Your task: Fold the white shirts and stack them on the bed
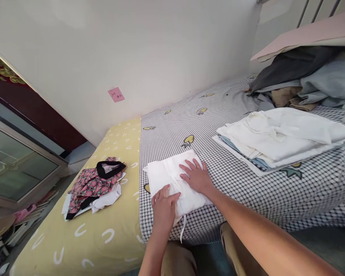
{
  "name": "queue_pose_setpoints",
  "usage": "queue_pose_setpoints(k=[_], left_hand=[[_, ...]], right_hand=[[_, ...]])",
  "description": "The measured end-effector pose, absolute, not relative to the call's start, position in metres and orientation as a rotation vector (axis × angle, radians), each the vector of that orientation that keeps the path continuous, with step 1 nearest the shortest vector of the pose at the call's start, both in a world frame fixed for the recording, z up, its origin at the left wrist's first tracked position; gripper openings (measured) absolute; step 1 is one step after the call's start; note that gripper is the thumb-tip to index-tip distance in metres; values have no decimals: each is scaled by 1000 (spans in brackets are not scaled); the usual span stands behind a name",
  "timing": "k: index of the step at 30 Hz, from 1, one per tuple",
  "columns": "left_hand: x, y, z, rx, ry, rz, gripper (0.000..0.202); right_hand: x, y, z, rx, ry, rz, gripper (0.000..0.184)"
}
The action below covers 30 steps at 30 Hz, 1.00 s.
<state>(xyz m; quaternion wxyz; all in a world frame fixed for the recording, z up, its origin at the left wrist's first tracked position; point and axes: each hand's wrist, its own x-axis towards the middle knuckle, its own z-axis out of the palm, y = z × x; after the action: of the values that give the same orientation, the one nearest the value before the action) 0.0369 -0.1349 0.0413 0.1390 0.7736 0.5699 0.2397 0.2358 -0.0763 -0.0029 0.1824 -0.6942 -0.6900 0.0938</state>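
A white folded garment point(160, 177) lies near the front edge of the checked sheet, with a thin white strap point(183, 229) hanging from its lower edge. My right hand point(197, 177) rests flat on its right side, fingers spread. On its lower left part sits my left hand point(164, 207), thumb and fingers apart, the fingertips touching the cloth. Nothing shows in the grip of either hand. The garment's exact kind cannot be made out.
To the right lies a stack of folded white clothes point(287, 134), with a heap of grey and brown clothes point(307, 76) behind it. A pink floral garment point(96, 186) lies on the yellow sheet point(115, 245) at left. The wall point(161, 57) borders the bed's far side.
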Motion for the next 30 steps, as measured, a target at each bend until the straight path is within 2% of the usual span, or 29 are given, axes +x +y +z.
queue_pose_setpoints(k=[4,8,13,17,23,25,27,30], left_hand=[[22,-153,37,2385,1751,890,37],[5,-177,25,2267,1918,1104,36],[-12,-205,-1,1967,2008,1168,40],[-18,-222,-10,1705,1993,1080,44],[-15,-229,6,1614,2049,631,56],[-12,-227,14,1729,2058,486,66],[-9,-222,21,1827,2078,376,68],[-7,-211,32,1882,2115,391,49]], right_hand=[[235,-77,-4,-1956,-1936,229,59],[234,-80,0,-1957,-1935,221,58],[244,-75,13,-1932,-1886,445,54],[258,-76,37,-1932,-1876,454,60],[243,-124,58,-1753,-2080,77,59],[228,-141,55,-1610,-2272,68,69],[213,-151,49,-1560,-2426,171,88],[200,-153,40,-1655,-2551,418,112]])
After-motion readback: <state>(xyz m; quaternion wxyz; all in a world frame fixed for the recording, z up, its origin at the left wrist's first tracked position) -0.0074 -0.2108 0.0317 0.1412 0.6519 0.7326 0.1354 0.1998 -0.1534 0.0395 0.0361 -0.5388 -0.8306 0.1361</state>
